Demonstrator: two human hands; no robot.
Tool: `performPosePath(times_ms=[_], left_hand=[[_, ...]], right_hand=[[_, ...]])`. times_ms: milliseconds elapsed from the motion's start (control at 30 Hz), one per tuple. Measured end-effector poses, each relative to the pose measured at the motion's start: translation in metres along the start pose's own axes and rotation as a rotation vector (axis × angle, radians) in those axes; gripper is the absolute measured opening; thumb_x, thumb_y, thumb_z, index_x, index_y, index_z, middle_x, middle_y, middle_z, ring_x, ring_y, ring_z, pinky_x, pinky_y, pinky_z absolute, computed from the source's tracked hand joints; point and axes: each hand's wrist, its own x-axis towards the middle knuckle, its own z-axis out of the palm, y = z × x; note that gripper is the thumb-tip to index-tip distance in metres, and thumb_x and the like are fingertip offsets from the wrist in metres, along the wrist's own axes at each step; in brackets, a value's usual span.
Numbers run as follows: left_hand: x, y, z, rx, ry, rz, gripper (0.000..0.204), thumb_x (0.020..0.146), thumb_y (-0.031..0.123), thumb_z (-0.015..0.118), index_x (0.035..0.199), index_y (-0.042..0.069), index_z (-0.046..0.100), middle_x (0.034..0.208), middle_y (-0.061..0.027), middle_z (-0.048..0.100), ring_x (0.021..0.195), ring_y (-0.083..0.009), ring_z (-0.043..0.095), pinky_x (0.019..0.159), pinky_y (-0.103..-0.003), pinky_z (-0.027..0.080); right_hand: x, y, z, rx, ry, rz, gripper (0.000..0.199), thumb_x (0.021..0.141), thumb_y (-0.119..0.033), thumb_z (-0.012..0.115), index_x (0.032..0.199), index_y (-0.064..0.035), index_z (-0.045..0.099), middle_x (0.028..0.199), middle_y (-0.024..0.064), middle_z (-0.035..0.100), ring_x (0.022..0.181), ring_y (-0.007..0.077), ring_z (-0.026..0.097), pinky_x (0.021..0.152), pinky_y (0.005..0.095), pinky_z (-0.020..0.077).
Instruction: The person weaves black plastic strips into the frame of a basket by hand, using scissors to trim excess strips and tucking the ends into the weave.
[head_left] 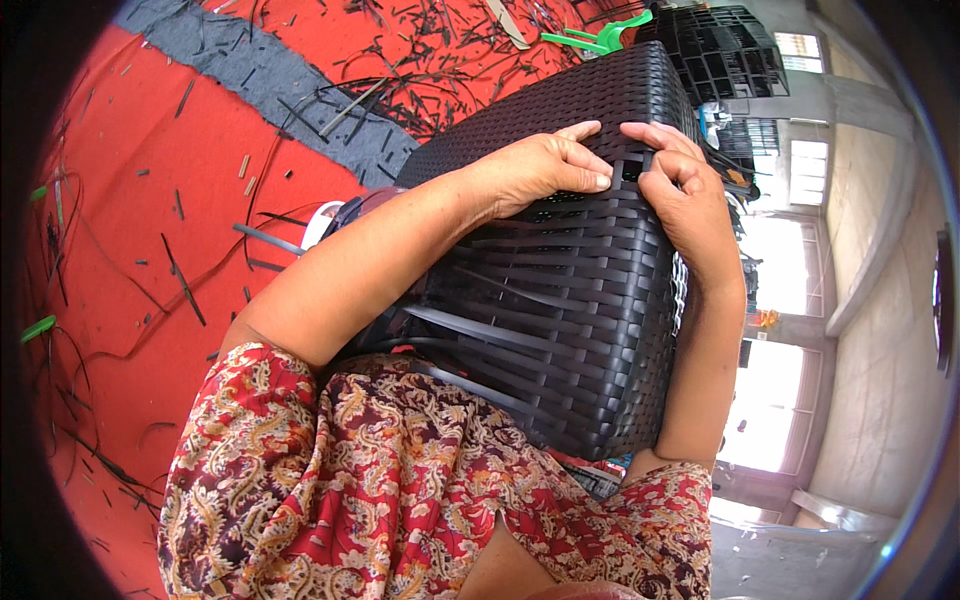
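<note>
A large black woven piece (560,290), boxy with rounded edges, leans across my lap and is made of flat plastic strips. Along its far edge, a small square gap (631,170) shows in the weave between my hands. My left hand (548,172) rests on the top face, thumb and forefinger closed at a black strip beside the gap. Over the right-hand edge curls my right hand (692,195), its thumb and bent forefinger pinched at the strip on the other side. Several loose strip ends (480,330) stick out of the near side toward my body.
Cut strip scraps (410,85) litter the red floor covering (180,200), which a grey band (270,80) crosses. A bright green plastic object (605,38) lies beyond the woven piece. Farther right stand another black frame-like woven item (725,50) and a wall with bright windows (775,410).
</note>
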Motion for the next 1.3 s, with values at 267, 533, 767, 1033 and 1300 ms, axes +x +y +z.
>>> performPosePath(times_ms=[267, 533, 767, 1033, 1300], left_hand=[[-0.007, 0.011, -0.008, 0.195, 0.112, 0.061, 0.014, 0.079, 0.017, 0.067, 0.081, 0.004, 0.067, 0.134, -0.0181, 0.040, 0.131, -0.0249, 0.028, 0.107, -0.038, 0.020], [-0.211, 0.032, -0.198, 1.293, 0.398, -0.247, 0.036, 0.081, 0.011, 0.062, 0.114, -0.003, 0.054, 0.111, -0.0162, 0.057, 0.106, -0.0288, 0.053, 0.092, -0.035, 0.041], [-0.341, 0.057, -0.166, 0.894, 0.718, -0.702, 0.025, 0.074, -0.004, 0.061, 0.099, 0.000, 0.060, 0.081, -0.0051, 0.061, 0.076, -0.0142, 0.058, 0.069, -0.026, 0.048], [-0.231, 0.104, -0.214, 1.391, 0.683, -0.348, 0.038, 0.078, 0.007, 0.063, 0.115, 0.001, 0.054, 0.110, -0.0135, 0.058, 0.095, -0.0235, 0.059, 0.082, -0.034, 0.048], [0.016, 0.115, 0.051, 1.758, -0.218, 0.412, 0.038, 0.086, 0.016, 0.057, 0.121, 0.001, 0.053, 0.127, -0.0189, 0.049, 0.121, -0.0280, 0.046, 0.099, -0.035, 0.037]], right_hand=[[0.004, -0.003, -0.002, 0.053, 0.213, 0.116, 0.022, 0.082, -0.025, 0.067, 0.089, -0.0045, 0.060, 0.129, 0.0130, 0.049, 0.114, 0.0218, 0.048, 0.095, 0.0315, 0.0363], [-0.099, 0.017, -0.078, 0.212, 0.511, 0.151, 0.018, 0.089, -0.017, 0.057, 0.094, -0.0008, 0.064, 0.117, 0.0108, 0.057, 0.106, 0.0159, 0.052, 0.091, 0.0281, 0.0387], [-0.153, 0.052, -0.063, 0.221, 0.531, 0.268, 0.010, 0.087, -0.009, 0.058, 0.091, -0.0001, 0.062, 0.104, 0.0073, 0.062, 0.095, 0.0154, 0.057, 0.084, 0.0274, 0.0439], [-0.127, 0.055, 0.003, 0.100, 0.468, -0.004, 0.039, 0.085, -0.023, 0.062, 0.113, 0.0020, 0.053, 0.116, 0.0186, 0.054, 0.111, 0.0322, 0.050, 0.096, 0.0371, 0.0389], [-0.123, 0.086, 0.012, 0.106, 0.445, 0.172, 0.056, 0.078, -0.039, 0.067, 0.117, -0.0007, 0.055, 0.118, 0.0168, 0.047, 0.111, 0.0325, 0.046, 0.096, 0.0388, 0.0361]])
